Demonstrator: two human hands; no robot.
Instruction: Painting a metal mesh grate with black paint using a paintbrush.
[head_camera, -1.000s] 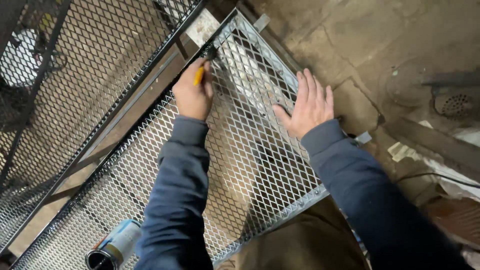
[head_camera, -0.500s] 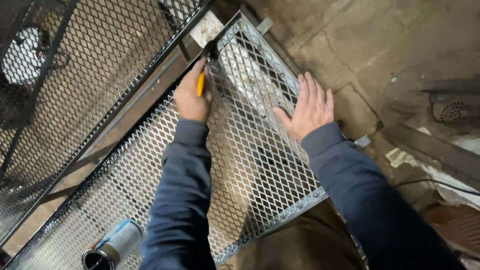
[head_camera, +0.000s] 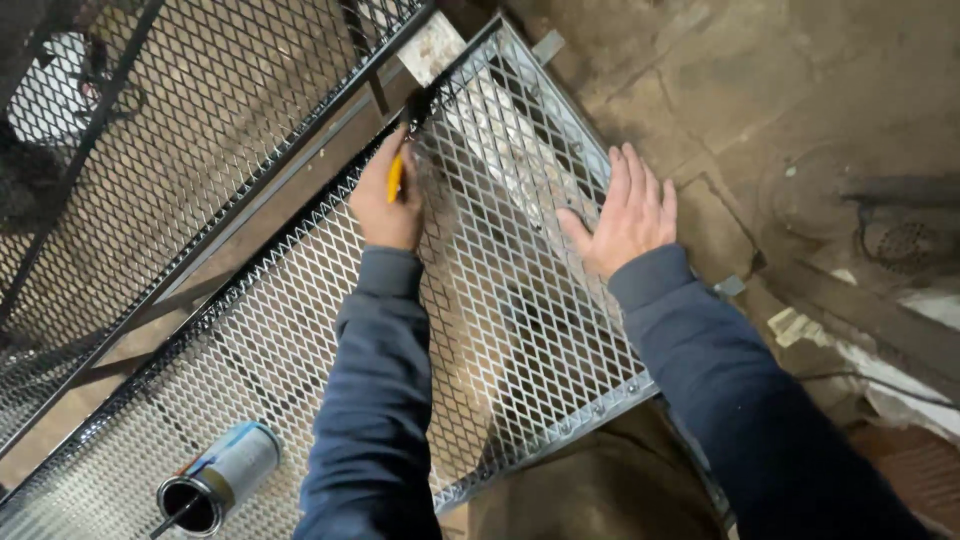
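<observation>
Left hand (head_camera: 388, 200) closed around a yellow-handled brush (head_camera: 397, 176); the handle shows between thumb and fingers, and the dark head pokes out above the knuckles, against the upper frame rail of the mesh panel (head_camera: 520, 330). Whether the bristles actually touch the rail cannot be told. The brush sits near the panel's top corner, at the far end of the left arm's reach.

Right hand (head_camera: 625, 215) lies flat and open on the mesh, fingers spread and pointing away, holding nothing. It rests near the panel's right edge, well apart from the left hand, with bare mesh between them.

Around: a second mesh panel (head_camera: 170, 130), darker, lies alongside to the left, its black frame running parallel to the first. Between the two, just past the brush head, a small pale plate (head_camera: 432, 45) shows. An open can (head_camera: 215, 478) stands on the near-left part of the mesh, a stick resting in its dark contents, well apart from both hands. A round floor drain (head_camera: 905, 240) sits in the stained concrete floor (head_camera: 740, 90) to the right. Both dark blue sleeves cross the panel and hide part of it.

Panel: expanded metal, diamond pattern, pale grey, angle-iron frame, lying tilted across the view with floor showing through the openings.
</observation>
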